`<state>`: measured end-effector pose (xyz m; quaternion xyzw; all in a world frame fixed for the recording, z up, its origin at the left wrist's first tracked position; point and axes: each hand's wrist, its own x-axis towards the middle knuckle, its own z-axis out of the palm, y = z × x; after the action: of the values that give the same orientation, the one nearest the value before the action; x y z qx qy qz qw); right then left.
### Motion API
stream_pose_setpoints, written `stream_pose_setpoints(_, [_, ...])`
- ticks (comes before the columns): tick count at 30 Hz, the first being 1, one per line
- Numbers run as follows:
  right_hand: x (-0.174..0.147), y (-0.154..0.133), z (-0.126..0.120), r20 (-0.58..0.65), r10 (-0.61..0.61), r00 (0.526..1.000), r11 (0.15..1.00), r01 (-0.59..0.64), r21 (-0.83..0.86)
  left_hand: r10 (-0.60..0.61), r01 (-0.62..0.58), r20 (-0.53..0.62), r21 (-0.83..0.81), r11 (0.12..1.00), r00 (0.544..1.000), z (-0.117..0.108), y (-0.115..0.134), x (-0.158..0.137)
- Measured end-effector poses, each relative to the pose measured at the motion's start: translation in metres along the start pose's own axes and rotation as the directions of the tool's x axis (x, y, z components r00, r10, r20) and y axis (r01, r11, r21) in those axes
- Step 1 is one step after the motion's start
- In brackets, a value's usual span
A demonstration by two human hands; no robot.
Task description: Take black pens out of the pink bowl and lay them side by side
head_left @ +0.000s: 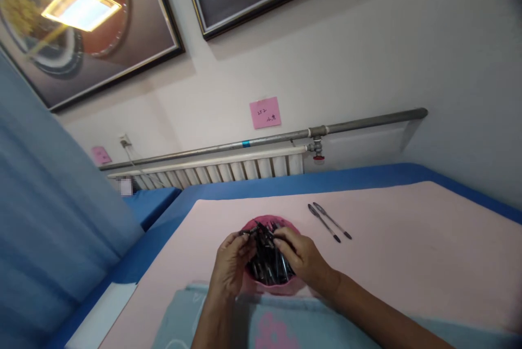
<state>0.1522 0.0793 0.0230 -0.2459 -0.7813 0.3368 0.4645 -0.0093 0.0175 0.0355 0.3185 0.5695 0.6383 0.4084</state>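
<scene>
A pink bowl (pixel 285 225) full of several dark pen parts (pixel 267 267) sits on the pink table cover (pixel 408 262) just in front of me. My left hand (pixel 230 265) and my right hand (pixel 304 256) meet above the bowl. Between their fingertips they pinch a thin dark pen piece (pixel 261 232). Which hand bears the piece more I cannot tell. Two whole black pens (pixel 329 222) lie side by side on the cover, to the right of the bowl and beyond my right hand.
A light teal cloth with a pink flower (pixel 269 327) lies at the near edge. Blue fabric (pixel 346 179) borders the table. A radiator (pixel 220 170) and a grey pipe (pixel 367 120) run along the wall, with a pink note (pixel 265 112). A blue curtain (pixel 49 218) hangs left.
</scene>
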Motion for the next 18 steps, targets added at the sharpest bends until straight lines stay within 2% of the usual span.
stream_pose_setpoints(4, [-0.026, -0.01, 0.006, 0.084, -0.042, 0.996, 0.998, 0.046, -0.045, -0.103, 0.1, 0.002, -0.269, 0.958, 0.995, -0.011, 0.002, -0.024])
stream_pose_setpoints(7, [-0.045, -0.015, 0.008, 0.118, -0.044, 0.992, 0.99, 0.059, -0.13, -0.148, 0.151, 0.039, -0.394, 0.907, 0.988, -0.015, 0.002, -0.039])
stream_pose_setpoints(13, [-0.066, -0.024, 0.008, 0.119, -0.072, 0.99, 0.974, 0.095, -0.204, -0.162, 0.188, 0.097, -0.467, 0.864, 0.982, -0.013, -0.003, -0.062])
stream_pose_setpoints(18, [-0.079, -0.034, 0.008, 0.118, -0.089, 0.989, 0.976, 0.11, -0.189, -0.158, 0.186, 0.098, -0.486, 0.854, 0.983, -0.011, -0.004, -0.075])
